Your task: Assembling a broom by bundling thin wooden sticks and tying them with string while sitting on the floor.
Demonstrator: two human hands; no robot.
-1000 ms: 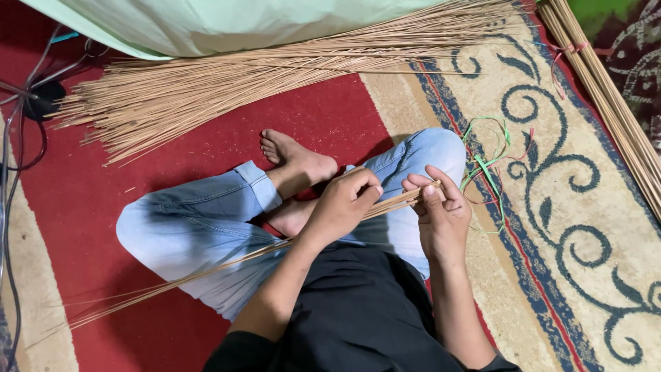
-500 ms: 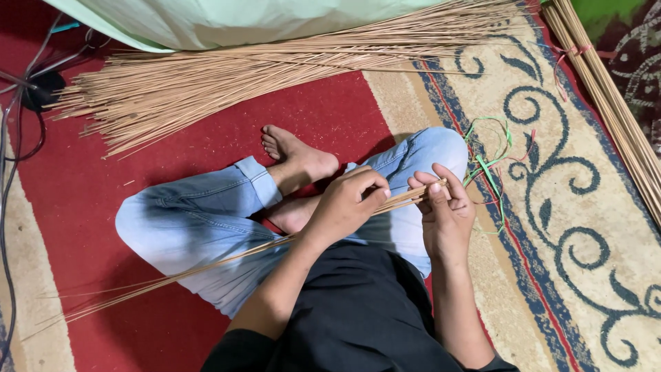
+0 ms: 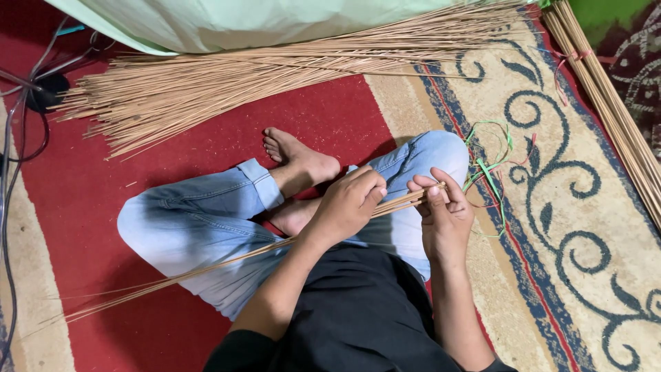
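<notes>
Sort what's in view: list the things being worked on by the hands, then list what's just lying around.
In hand:
left hand
right hand
thin stick bundle held across the lap

Lying about:
loose stick pile
tied stick bundle
coloured strings
black cables
pale green cloth

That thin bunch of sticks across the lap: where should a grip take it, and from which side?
Probably at the thick, gathered end by the right knee, where the left hand and right hand pinch the bunch of sticks. Come from above, fingers closing across the sticks: the far end fans out loosely over the red carpet.
</notes>
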